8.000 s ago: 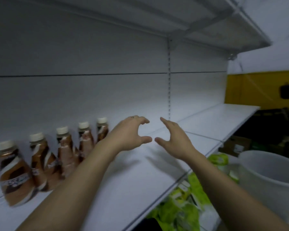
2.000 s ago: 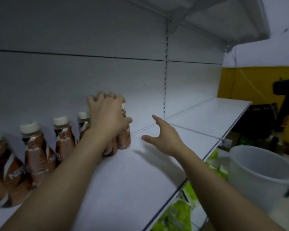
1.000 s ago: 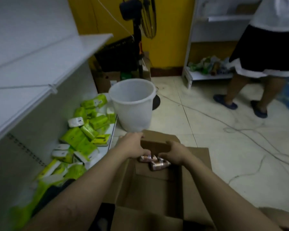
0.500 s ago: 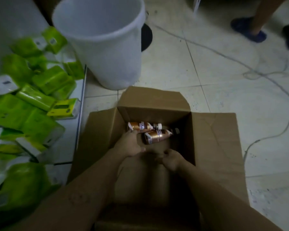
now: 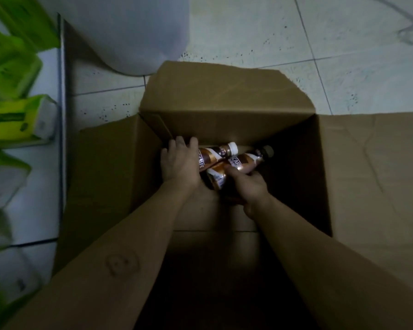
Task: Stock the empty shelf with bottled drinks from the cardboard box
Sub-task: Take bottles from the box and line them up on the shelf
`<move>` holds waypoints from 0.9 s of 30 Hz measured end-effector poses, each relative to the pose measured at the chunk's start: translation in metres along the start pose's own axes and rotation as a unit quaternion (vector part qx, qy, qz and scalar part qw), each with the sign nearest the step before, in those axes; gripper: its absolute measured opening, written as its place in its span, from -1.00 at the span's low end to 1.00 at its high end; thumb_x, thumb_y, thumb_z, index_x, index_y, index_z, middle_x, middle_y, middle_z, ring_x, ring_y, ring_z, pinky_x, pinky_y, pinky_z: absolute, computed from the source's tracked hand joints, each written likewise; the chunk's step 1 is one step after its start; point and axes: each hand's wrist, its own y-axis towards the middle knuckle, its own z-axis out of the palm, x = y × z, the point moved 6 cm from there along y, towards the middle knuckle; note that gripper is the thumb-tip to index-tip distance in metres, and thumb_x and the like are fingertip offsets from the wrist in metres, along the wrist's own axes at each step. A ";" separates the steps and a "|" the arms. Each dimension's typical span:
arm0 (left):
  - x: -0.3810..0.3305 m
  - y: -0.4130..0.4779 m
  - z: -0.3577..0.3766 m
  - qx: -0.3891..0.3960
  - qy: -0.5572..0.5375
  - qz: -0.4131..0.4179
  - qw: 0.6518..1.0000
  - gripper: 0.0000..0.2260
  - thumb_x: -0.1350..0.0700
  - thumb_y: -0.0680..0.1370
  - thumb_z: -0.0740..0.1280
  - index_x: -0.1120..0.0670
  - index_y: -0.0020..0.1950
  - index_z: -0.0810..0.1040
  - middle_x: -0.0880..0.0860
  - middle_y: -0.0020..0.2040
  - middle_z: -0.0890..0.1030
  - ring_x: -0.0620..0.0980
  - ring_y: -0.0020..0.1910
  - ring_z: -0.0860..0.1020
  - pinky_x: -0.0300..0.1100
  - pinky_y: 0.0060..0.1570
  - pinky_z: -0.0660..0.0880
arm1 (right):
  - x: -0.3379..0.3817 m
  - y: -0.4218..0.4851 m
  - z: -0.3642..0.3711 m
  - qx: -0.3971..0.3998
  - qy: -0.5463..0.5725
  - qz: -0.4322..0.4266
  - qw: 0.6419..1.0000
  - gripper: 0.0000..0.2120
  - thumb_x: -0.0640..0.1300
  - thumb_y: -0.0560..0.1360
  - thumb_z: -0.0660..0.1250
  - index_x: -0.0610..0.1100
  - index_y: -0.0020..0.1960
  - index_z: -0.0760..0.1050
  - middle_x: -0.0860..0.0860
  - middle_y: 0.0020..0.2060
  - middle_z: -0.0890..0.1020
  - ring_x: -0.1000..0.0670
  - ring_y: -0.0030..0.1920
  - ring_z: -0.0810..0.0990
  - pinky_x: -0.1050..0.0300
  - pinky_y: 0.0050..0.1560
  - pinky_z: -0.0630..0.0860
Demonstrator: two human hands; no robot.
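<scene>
Bottles (image 5: 224,160) gripped by both hands (image 5: 180,164) in box (image 5: 224,110).

Dim light falls on a pale tiled floor (image 5: 260,32). A white bucket (image 5: 134,32) stands on it; left of the bucket, green packets (image 5: 12,120) lie on a low white shelf (image 5: 50,67).

The cardboard box (image 5: 224,110) sat open on the floor (image 5: 343,55) before me; two bottles lay in it by the far wall, one bottle (image 5: 215,154) left of the other bottle (image 5: 243,163); a bucket (image 5: 134,32) stood behind the box; packets (image 5: 14,120) lay to its left.
</scene>
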 end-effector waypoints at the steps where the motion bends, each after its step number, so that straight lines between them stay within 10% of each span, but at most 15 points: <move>1: 0.003 -0.002 0.001 0.009 -0.014 -0.012 1.000 -0.46 0.02 0.42 0.44 0.07 0.33 0.32 0.21 0.31 0.39 0.19 0.28 0.36 0.04 0.20 0.34 | -0.005 -0.002 0.000 0.004 0.017 0.010 1.000 -0.55 -0.01 0.33 0.52 -0.08 0.15 0.50 -0.09 0.01 0.66 -0.16 -0.02 0.67 -0.15 -0.03 0.64; 6: 0.008 -0.046 0.026 0.185 -0.206 -0.111 0.955 -0.44 -0.08 0.37 0.50 0.08 0.28 0.46 0.12 0.23 0.54 0.15 0.19 0.51 -0.07 0.10 0.44 | -0.040 -0.031 -0.021 -0.012 -0.200 -0.001 0.980 -0.22 0.16 0.14 0.54 -0.13 0.26 0.45 -0.11 0.11 0.64 -0.12 -0.01 0.66 0.02 -0.08 0.63; 13: -0.003 -0.126 0.068 0.243 -0.435 -0.181 0.848 -0.56 0.07 0.45 0.47 0.06 0.29 0.47 0.05 0.16 0.61 -0.22 -0.33 0.48 -0.38 -0.36 0.38 | -0.061 -0.063 -0.039 0.019 -0.234 0.014 0.972 -0.64 -0.06 0.47 0.41 -0.05 0.24 0.48 -0.04 0.12 0.62 -0.03 0.05 0.61 0.04 0.10 0.54; 20: 0.008 -0.122 0.075 0.273 -0.479 -0.185 0.814 -0.55 0.05 0.43 0.49 0.06 0.28 0.49 0.07 0.14 0.62 0.05 0.06 0.60 -0.04 0.10 0.52 | -0.061 -0.057 -0.027 0.057 -0.157 0.044 0.985 -0.51 -0.22 0.39 0.48 -0.19 0.26 0.42 -0.09 0.04 0.61 -0.03 -0.10 0.62 0.12 -0.21 0.56; 27: 0.018 -0.147 0.016 0.281 -0.540 -0.164 0.776 -0.55 0.13 0.42 0.51 0.13 0.26 0.48 0.07 0.10 0.63 0.03 0.01 0.62 -0.06 -0.04 0.58 | -0.014 -0.111 -0.036 0.107 -0.220 -0.024 0.969 -0.32 -0.20 0.30 0.55 -0.13 0.35 0.36 -0.09 0.20 0.56 -0.09 0.12 0.57 0.07 -0.05 0.54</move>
